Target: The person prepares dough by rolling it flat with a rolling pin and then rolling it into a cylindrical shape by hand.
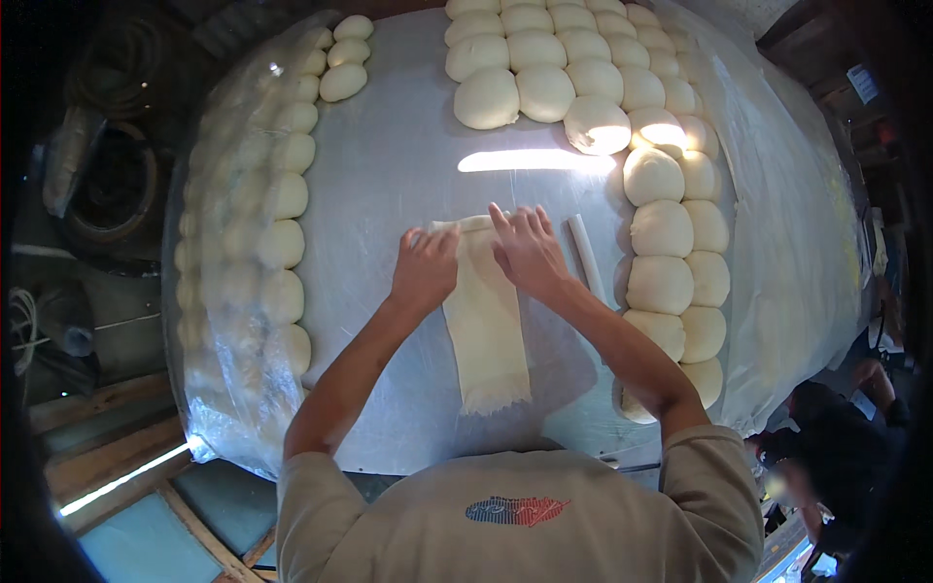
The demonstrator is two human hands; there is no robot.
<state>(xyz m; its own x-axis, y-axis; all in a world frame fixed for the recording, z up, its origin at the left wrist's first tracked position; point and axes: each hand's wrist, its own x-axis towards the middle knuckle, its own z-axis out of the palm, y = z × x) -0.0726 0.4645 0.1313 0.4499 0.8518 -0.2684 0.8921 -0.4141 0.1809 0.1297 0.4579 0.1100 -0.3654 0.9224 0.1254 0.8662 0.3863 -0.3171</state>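
A long, pale dough strip (pixel 486 330) lies flat on the metal table (pixel 374 155), frayed at its near end and with a narrow fold along its far edge. My left hand (pixel 426 260) has its fingers curled at the far left corner of the strip. My right hand (pixel 530 253) lies over the far right corner, fingers apart and slightly bent, the index finger raised. A slim pale rolling pin (pixel 586 256) lies just right of my right hand.
Several rows of dough balls (pixel 661 272) line the back and right. More (pixel 284 243) sit at the left under clear plastic. A plastic sheet (pixel 787 243) drapes the right edge. Another person (pixel 836 457) is at lower right. Dark coiled items (pixel 102 185) are off the table's left.
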